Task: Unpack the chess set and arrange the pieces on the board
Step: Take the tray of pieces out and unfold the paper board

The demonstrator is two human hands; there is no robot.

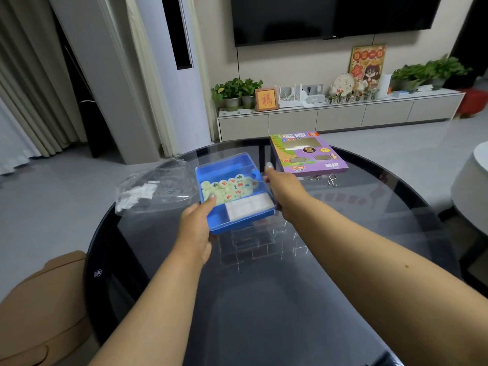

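Blue tray (pixel 220 225) held by both hands.

I saw a dark television (pixel 335 17) on the wall above a low cabinet (pixel 340 116). Potted plants (pixel 237 92) and a framed red character (pixel 266 99) stood there.

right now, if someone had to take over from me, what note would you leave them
Left hand grips the near left corner of the blue plastic tray, thumb over its rim. Right hand holds the tray's right edge.
The tray is lifted above the glass table. The round pale green chess pieces are heaped in its main compartment; a white folded sheet, perhaps the board, lies in the near one.
The purple box lies on the table beyond; the clear plastic wrap lies to the left.
Done: tray out of its box and wrap.
Left: set the tray down, lay out the board, place the pieces.
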